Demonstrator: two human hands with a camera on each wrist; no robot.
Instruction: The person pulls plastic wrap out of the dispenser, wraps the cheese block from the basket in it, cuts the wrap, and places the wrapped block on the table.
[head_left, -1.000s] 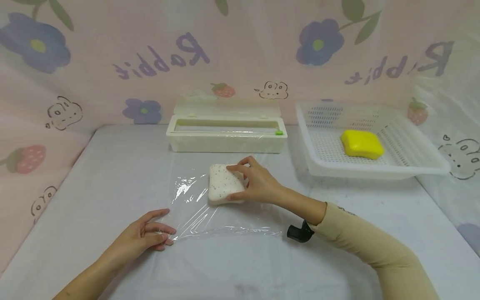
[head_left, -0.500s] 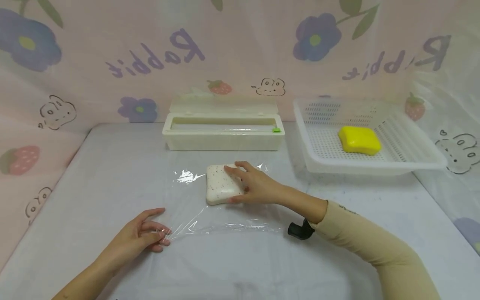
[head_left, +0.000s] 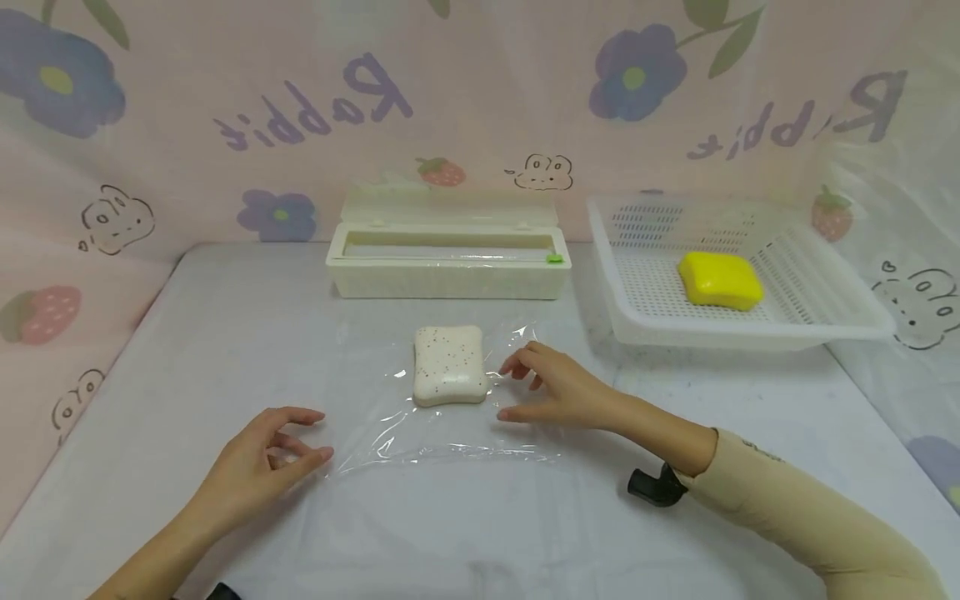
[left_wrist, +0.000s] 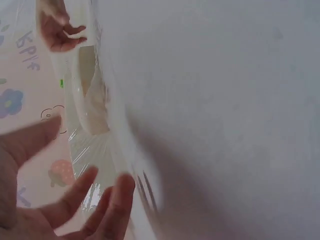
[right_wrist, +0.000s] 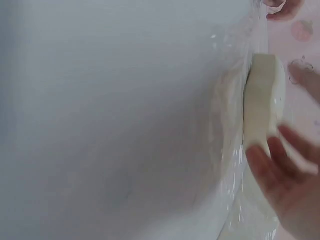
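Note:
A white speckled block, shaped like a bar of soap, lies on a sheet of clear plastic wrap spread on the table. My right hand is just right of the block, apart from it, over the wrap's right side, with its fingers loosely bent and holding nothing. At the wrap's near left corner is my left hand, thumb and fingers spread apart with nothing between them. The left wrist view shows the left hand's fingers close to the wrap; whether they touch it I cannot tell.
Behind the wrap stands a long cream wrap dispenser with its lid raised and a green slider. A white perforated basket at the back right holds a yellow bar. A printed curtain closes off the back.
My right hand has let go of the white block and drawn back to the right. My left fingers, earlier pinching the wrap's corner, have spread apart. The block stays on the wrap.

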